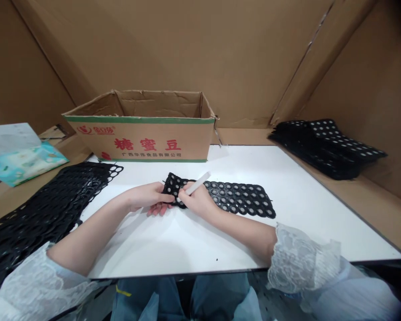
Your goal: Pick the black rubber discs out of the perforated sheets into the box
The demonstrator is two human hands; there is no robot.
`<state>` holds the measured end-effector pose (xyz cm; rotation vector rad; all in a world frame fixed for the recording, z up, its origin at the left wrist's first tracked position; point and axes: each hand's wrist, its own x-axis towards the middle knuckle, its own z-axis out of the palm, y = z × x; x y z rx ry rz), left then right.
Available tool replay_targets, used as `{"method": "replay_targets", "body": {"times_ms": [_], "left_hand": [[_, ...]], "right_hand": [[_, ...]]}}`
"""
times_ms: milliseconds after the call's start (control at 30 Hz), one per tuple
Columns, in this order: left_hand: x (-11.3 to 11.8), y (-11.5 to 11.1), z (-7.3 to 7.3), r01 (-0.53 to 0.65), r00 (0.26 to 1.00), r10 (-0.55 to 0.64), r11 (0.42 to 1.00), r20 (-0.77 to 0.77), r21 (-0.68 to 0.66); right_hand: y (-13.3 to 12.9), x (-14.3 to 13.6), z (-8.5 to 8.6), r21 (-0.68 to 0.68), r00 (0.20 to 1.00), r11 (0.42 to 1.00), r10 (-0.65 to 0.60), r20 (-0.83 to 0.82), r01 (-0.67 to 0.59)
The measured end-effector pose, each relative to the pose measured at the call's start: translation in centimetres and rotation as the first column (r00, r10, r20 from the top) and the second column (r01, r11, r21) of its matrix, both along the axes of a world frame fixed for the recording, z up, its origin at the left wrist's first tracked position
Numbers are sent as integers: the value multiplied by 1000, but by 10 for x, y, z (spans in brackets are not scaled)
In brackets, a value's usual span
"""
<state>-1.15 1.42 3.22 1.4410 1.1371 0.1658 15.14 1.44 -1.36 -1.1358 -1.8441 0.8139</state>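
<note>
On the white tabletop lies a black molded sheet (243, 198) with rows of round rings, many of them showing pale grey discs. My left hand (150, 198) grips its left end, thumb on top and fingers underneath, and that end is bent up a little. My right hand (198, 200) is closed around a white pen-like stick (198, 183). The stick slants up to the right, and its lower tip, by the sheet's left part, is hidden by my fingers.
An open cardboard box (153, 138) stands behind the sheet. Black perforated sheets (53, 209) are piled at left, near a tissue pack (26, 160). Another stack of black sheets (324, 149) with pale discs sits at right. Cardboard walls (237, 58) surround the white table (314, 232).
</note>
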Motion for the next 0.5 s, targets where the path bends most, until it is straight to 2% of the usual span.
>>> {"method": "replay_targets", "body": {"times_ms": [200, 300, 500], "left_hand": [[1, 3, -7, -151, 987, 152, 988, 42, -34], [3, 2, -8, -187, 981, 188, 982, 46, -31], [14, -3, -6, -239, 971, 235, 961, 42, 139]], "right_hand": [[0, -1, 1, -121, 999, 992, -44, -31, 40], [3, -1, 4, -149, 999, 988, -43, -32, 38], [5, -1, 5, -167, 999, 985, -33, -11, 31]]}}
